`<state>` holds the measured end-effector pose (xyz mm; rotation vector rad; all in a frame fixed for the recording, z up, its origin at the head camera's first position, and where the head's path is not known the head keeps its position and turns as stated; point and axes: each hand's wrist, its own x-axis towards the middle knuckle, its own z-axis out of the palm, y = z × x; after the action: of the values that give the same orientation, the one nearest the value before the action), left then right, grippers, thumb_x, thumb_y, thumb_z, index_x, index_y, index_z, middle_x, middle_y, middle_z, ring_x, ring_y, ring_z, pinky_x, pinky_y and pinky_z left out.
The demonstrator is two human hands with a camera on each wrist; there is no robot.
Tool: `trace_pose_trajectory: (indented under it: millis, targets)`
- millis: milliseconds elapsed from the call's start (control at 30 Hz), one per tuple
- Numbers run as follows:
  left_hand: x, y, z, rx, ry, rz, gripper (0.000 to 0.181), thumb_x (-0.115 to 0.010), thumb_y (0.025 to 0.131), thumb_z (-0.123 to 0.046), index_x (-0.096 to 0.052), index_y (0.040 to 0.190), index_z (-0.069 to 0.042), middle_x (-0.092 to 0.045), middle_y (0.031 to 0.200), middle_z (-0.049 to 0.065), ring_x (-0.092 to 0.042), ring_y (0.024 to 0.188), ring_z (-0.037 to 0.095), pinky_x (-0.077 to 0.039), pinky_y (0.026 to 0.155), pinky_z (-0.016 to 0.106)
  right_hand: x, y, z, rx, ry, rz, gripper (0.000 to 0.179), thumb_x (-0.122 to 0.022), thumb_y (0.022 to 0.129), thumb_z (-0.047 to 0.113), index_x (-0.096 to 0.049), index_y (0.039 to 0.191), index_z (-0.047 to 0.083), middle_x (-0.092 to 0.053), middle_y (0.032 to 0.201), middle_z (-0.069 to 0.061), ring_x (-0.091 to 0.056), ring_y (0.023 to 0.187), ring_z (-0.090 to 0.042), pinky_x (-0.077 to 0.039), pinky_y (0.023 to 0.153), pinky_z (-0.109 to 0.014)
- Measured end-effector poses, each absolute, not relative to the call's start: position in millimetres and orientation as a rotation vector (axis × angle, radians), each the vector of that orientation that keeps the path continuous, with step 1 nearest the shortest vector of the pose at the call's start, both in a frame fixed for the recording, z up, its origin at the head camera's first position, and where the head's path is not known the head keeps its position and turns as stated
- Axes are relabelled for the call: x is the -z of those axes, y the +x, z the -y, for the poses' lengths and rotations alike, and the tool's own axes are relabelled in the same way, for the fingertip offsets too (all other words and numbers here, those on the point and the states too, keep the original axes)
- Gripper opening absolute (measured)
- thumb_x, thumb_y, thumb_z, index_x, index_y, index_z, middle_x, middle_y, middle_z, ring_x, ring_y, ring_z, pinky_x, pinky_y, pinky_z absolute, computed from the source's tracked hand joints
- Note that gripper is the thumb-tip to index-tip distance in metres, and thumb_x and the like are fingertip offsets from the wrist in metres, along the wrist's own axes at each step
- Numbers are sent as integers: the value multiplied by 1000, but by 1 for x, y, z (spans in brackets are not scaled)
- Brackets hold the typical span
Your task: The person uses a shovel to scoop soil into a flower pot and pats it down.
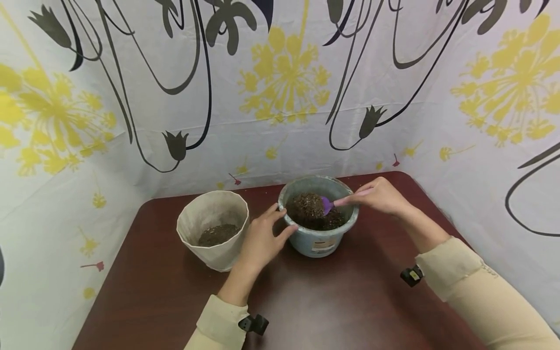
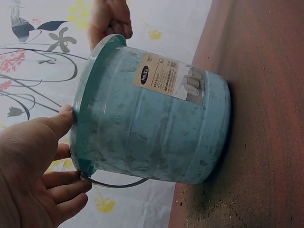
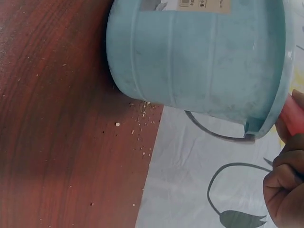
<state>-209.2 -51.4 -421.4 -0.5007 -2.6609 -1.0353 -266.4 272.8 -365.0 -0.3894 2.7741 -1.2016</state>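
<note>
A blue-green bucket (image 1: 323,241) holding dark soil (image 1: 308,206) stands on the table, a paper label on its side. My left hand (image 1: 261,238) grips its rim at the left, the thumb on the near edge and the fingers farther round, close to the wire handle (image 2: 118,184). With curled fingers my right hand (image 1: 385,197) holds a small trowel (image 1: 327,205) by its pink handle above the right rim. The trowel's purple blade is in the bucket against a heap of soil, its tip hidden. In the right wrist view, the right hand (image 3: 285,190) shows beside the rim.
A whitish faceted plant pot (image 1: 214,255) with some soil in its bottom stands left of the bucket, near my left hand. Crumbs of soil (image 3: 142,116) lie on the dark red table (image 1: 332,301). A patterned cloth (image 1: 280,146) hangs behind the table and along its sides.
</note>
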Motion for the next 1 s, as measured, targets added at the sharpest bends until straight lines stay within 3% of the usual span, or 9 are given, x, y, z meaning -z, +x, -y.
trace_pose_trajectory:
  millis: [233, 467, 633, 733, 867, 967, 1000]
  targets:
    - [424, -208, 51, 1034, -487, 2659, 60, -70, 93, -52, -65, 137, -12, -52, 150, 10, -55, 131, 36, -45, 107, 51, 368, -263, -279, 1280, -359, -2757, 23, -78, 86, 48, -84, 95, 28, -78, 94, -4, -24, 59, -5, -21, 45, -31]
    - [422, -208, 51, 1019, -489, 2649, 59, -70, 92, -51, -66, 136, -12, -53, 149, 10, -56, 129, 35, -46, 107, 51, 370, -261, -282, 1317, -339, -2755, 25, -79, 84, 50, -85, 94, 28, -78, 85, 0, -23, 62, -4, -18, 46, -29]
    - [420, -209, 52, 951, -503, 2685, 60, -68, 94, -53, -65, 137, -12, -52, 150, 11, -54, 133, 34, -44, 109, 51, 370, -261, -283, 1348, -351, -2744, 24, -80, 84, 49, -85, 94, 27, -78, 91, -1, -23, 63, -4, -18, 47, -29]
    - [416, -209, 53, 913, -512, 2710, 60, -67, 94, -53, -65, 138, -12, -52, 150, 11, -51, 136, 33, -42, 110, 52, 369, -261, -283, 1373, -341, -2733, 24, -80, 84, 48, -85, 94, 27, -78, 94, -2, -39, 66, -1, -30, 52, -24]
    - [412, -208, 55, 863, -519, 2711, 59, -66, 95, -52, -64, 139, -13, -52, 150, 11, -50, 137, 31, -43, 110, 51, 365, -259, -283, 1398, -306, -2719, 26, -80, 84, 48, -84, 96, 25, -78, 95, 0, -53, 78, -1, -37, 60, -24]
    - [408, -205, 56, 821, -525, 2695, 57, -65, 96, -50, -63, 139, -13, -52, 150, 11, -48, 139, 30, -43, 110, 51, 361, -257, -282, 1411, -264, -2716, 29, -81, 83, 50, -85, 96, 24, -78, 95, -1, -54, 76, -2, -36, 59, -24]
    - [407, -204, 56, 809, -526, 2687, 56, -65, 97, -49, -64, 139, -12, -52, 150, 11, -48, 139, 30, -42, 110, 51, 360, -257, -283, 1415, -259, -2714, 30, -80, 83, 50, -85, 96, 24, -78, 96, -1, -60, 84, -2, -41, 64, -22]
